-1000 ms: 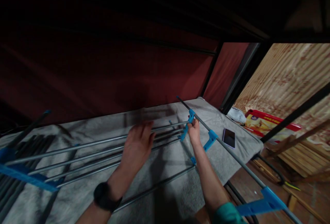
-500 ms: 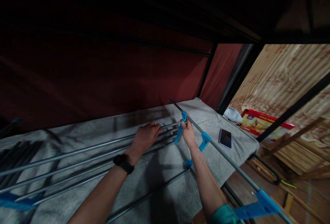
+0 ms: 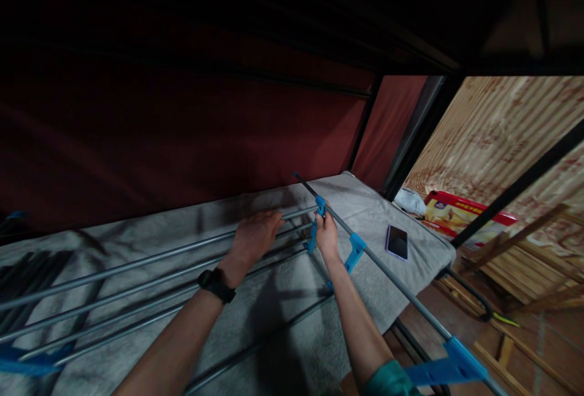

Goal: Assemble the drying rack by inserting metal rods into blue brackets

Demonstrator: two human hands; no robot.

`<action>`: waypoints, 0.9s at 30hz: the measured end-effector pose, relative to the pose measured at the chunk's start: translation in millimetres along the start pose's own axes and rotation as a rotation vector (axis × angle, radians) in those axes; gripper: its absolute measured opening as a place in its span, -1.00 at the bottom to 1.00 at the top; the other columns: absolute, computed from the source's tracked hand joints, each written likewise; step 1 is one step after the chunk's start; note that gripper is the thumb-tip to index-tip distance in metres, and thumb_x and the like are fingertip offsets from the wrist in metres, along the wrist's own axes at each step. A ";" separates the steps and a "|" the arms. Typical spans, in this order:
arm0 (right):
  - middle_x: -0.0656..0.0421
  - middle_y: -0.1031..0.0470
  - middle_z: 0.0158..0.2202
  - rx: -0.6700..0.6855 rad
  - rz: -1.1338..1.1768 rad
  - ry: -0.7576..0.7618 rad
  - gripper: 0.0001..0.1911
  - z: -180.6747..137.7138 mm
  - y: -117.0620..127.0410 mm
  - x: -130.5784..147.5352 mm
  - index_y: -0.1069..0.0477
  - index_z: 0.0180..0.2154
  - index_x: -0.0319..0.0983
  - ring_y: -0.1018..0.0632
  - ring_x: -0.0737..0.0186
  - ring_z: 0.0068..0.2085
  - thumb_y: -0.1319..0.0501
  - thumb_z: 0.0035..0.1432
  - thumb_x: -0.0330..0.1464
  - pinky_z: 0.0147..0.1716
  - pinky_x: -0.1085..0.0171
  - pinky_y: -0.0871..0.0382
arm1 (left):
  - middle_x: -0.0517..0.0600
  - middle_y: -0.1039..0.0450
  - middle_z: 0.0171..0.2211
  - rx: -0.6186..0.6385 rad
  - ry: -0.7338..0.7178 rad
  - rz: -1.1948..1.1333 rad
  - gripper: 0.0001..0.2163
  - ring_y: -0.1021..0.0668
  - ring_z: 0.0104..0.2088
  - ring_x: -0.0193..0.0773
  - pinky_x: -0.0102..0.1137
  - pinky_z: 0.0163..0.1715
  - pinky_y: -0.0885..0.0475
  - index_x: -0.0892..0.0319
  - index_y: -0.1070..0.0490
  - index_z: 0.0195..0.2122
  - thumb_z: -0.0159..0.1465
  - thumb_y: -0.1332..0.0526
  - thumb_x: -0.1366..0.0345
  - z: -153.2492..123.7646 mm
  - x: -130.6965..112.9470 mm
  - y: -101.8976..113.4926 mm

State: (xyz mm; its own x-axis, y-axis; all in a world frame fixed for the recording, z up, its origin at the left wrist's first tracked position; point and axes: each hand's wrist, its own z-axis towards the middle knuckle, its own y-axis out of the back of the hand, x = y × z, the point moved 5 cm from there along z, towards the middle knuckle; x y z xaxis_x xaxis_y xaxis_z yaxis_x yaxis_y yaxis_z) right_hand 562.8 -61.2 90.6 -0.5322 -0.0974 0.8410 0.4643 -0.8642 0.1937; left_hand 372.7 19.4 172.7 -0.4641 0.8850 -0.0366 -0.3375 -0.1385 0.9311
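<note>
Far left, a bundle of dark tubes (image 3: 41, 274) on the grey cover (image 3: 369, 201), with a blue left bracket (image 3: 36, 362) near, at the ends of the lower rods. From there, a rack of parallel metal rods (image 3: 137, 263) slanting rightward above the cover. Over the upper rod, left hand (image 3: 253, 238) bent, fingertips hidden; impossible to tell how firmly closed. Likely risk: a roll or sag of the rods, from soft bedding beneath and a loose hold.

Next, right hand (image 3: 326, 230) pinching the upper blue bracket (image 3: 312, 239) by the rod ends, thumb in front. Possible slip of a rod end here, from a twist or uneven push; perhaps also a pinched finger.

Further right, a long pole (image 3: 392, 275) with more blue brackets (image 3: 449, 369), then a phone (image 3: 397, 243) on the cover, near enough for a knock from any swing of that pole. Beyond, a red-and-yellow box (image 3: 460, 213).
</note>
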 end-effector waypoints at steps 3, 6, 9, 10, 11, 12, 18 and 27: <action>0.03 -0.43 0.17 0.006 -0.015 0.007 -0.51 -0.5 -2.1 -0.8 -0.27 0.21 -0.21 -0.43 0.11 0.19 0.00 0.29 -0.26 0.28 0.04 -0.16 | 0.06 -0.54 -0.12 0.013 0.006 -0.001 -0.66 -0.55 -0.09 -0.11 -0.28 -0.20 -0.35 0.11 -0.41 -0.04 0.44 0.12 0.16 0.2 0.5 1.9; 0.05 -0.39 0.21 -0.003 -0.029 0.023 -0.50 -0.2 -2.9 0.4 -0.25 0.23 -0.20 -0.37 0.14 0.24 0.00 0.29 -0.26 0.30 0.06 -0.12 | 0.07 -0.54 -0.10 0.036 0.013 -0.008 -0.67 -0.55 -0.07 -0.12 -0.30 -0.18 -0.36 0.11 -0.40 -0.03 0.44 0.10 0.17 -0.2 0.0 2.2; 0.06 -0.36 0.24 -0.005 -0.042 0.034 -0.49 -0.2 -2.7 2.1 -0.25 0.23 -0.20 -0.32 0.15 0.28 0.01 0.29 -0.26 0.32 0.07 -0.09 | 0.07 -0.54 -0.10 0.024 0.014 -0.003 -0.67 -0.55 -0.07 -0.11 -0.30 -0.18 -0.35 0.11 -0.41 -0.02 0.44 0.10 0.16 -0.6 -0.5 2.1; 0.06 -0.36 0.24 -0.005 -0.046 0.035 -0.49 -0.4 -2.5 2.4 -0.25 0.23 -0.20 -0.31 0.15 0.29 0.01 0.29 -0.26 0.32 0.07 -0.09 | 0.07 -0.54 -0.10 0.021 0.012 -0.003 -0.67 -0.55 -0.07 -0.11 -0.29 -0.19 -0.35 0.11 -0.41 -0.02 0.44 0.10 0.16 -0.6 -0.6 1.9; 0.05 -0.36 0.24 -0.005 -0.049 0.037 -0.49 -0.6 -2.2 2.7 -0.25 0.23 -0.21 -0.31 0.15 0.29 0.01 0.30 -0.25 0.32 0.07 -0.08 | 0.07 -0.55 -0.11 0.021 0.011 -0.005 -0.67 -0.55 -0.08 -0.11 -0.29 -0.20 -0.34 0.11 -0.41 -0.02 0.44 0.10 0.16 -0.6 -0.6 1.7; 0.05 -0.36 0.24 -0.006 -0.050 0.038 -0.49 -0.7 -1.8 2.8 -0.26 0.23 -0.21 -0.31 0.16 0.30 0.02 0.30 -0.25 0.32 0.08 -0.08 | 0.06 -0.55 -0.11 0.022 0.009 -0.010 -0.67 -0.55 -0.08 -0.11 -0.29 -0.20 -0.34 0.10 -0.41 -0.03 0.44 0.10 0.15 -0.7 -0.7 1.4; 0.04 -0.35 0.25 -0.008 -0.048 0.036 -0.48 -0.1 -1.7 3.4 -0.26 0.23 -0.23 -0.28 0.14 0.31 0.00 0.29 -0.23 0.32 0.08 -0.07 | 0.06 -0.55 -0.15 0.030 0.004 -0.019 -0.66 -0.57 -0.13 -0.13 -0.31 -0.24 -0.33 0.09 -0.43 -0.04 0.44 0.10 0.15 -1.1 -1.5 1.5; 0.07 -0.35 0.25 -0.002 -0.033 0.013 -0.49 -0.1 -2.6 2.7 -0.26 0.23 -0.20 -0.30 0.14 0.30 -0.01 0.29 -0.24 0.32 0.07 -0.07 | 0.06 -0.55 -0.16 0.050 0.003 -0.041 -0.65 -0.56 -0.11 -0.15 -0.32 -0.19 -0.34 0.08 -0.43 -0.01 0.44 0.11 0.15 0.7 1.9 -1.4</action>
State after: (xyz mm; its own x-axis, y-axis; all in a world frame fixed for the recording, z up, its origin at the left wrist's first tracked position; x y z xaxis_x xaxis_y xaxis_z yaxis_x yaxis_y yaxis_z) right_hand 560.1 -59.3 92.3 -0.5563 -0.0752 0.8276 0.4450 -0.8680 0.2203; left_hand 372.9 21.7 171.5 -0.4535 0.8880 -0.0759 -0.3146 -0.0798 0.9459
